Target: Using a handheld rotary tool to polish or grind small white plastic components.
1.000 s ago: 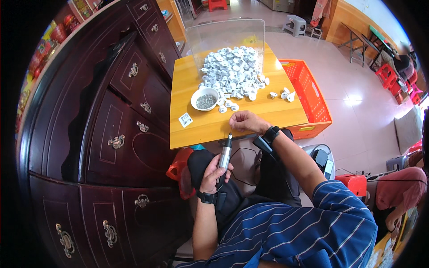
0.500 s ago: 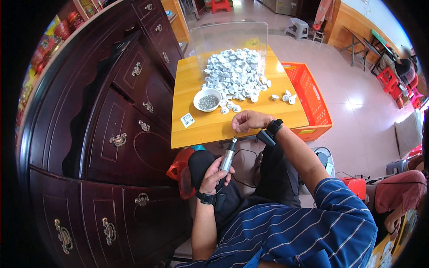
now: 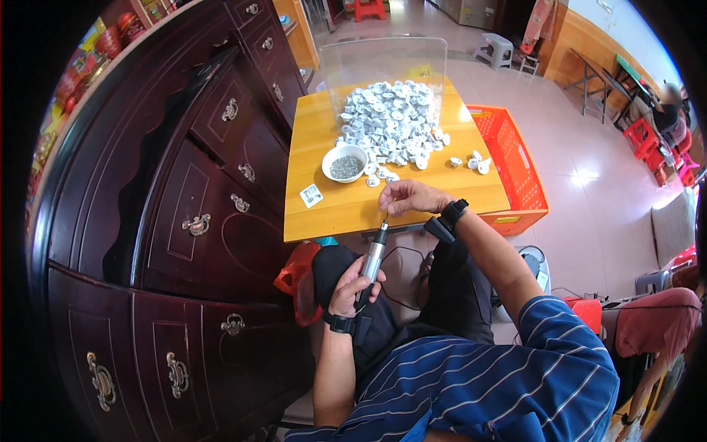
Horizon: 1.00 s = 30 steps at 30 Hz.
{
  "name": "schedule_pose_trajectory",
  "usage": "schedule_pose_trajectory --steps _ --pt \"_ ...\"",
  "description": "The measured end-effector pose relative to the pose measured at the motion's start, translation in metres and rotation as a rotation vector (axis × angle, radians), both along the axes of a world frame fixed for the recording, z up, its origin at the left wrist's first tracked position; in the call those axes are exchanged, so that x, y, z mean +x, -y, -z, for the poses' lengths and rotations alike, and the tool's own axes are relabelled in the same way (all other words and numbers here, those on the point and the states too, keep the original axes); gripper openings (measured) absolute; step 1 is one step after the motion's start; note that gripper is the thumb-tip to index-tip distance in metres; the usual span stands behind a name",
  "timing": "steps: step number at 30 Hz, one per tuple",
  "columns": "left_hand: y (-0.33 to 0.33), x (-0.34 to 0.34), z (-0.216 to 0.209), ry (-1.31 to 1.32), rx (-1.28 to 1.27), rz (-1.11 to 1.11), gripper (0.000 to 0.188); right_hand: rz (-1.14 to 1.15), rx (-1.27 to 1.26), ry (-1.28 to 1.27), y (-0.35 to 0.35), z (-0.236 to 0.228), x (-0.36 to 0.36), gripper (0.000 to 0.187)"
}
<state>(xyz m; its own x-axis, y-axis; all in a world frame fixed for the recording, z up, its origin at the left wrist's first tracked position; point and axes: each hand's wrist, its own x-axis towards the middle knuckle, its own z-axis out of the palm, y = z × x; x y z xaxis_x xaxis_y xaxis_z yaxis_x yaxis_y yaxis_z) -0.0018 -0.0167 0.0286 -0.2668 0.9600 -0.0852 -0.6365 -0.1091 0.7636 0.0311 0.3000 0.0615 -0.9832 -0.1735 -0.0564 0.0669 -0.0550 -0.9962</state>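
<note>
My left hand (image 3: 352,293) is wrapped round a silver and black electric screwdriver (image 3: 374,258), its tip pointing up and away from me above my lap. Just over the tip, near the table's front edge, is my right hand (image 3: 414,197), thumb and fingers pinched together. Whatever they pinch is too small to make out. Beyond it on the yellow table (image 3: 471,193), a white bowl (image 3: 327,175) holds many small metal pieces that look like screws. Behind the bowl lies a large heap of white round-headed plastic parts (image 3: 390,110).
A clear plastic panel (image 3: 346,62) stands round the back of the heap. Several loose white parts (image 3: 471,161) lie at the right. A white card (image 3: 311,195) rests left. An orange crate (image 3: 526,184) stands right of the table, a dark wooden cabinet (image 3: 177,272) left. Another person's arm (image 3: 652,368) shows at right.
The screwdriver has risen slightly, and its tip now meets the pinched fingers of my right hand. The right hand has shifted a little left. The view has moved slightly.
</note>
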Motion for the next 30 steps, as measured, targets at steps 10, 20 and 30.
schedule_pose_trajectory --steps 10,20,30 --pt "0.001 -0.001 0.003 0.046 0.001 -0.029 0.067 0.740 0.977 -0.237 0.007 0.009 -0.019 0.020" --pt "0.004 -0.001 0.002 0.038 0.027 -0.042 0.064 0.745 1.045 -0.144 0.002 0.020 -0.029 0.023" --pt "0.003 0.000 0.000 0.024 0.017 -0.047 0.065 0.733 -0.357 -0.052 0.000 0.021 -0.004 0.029"
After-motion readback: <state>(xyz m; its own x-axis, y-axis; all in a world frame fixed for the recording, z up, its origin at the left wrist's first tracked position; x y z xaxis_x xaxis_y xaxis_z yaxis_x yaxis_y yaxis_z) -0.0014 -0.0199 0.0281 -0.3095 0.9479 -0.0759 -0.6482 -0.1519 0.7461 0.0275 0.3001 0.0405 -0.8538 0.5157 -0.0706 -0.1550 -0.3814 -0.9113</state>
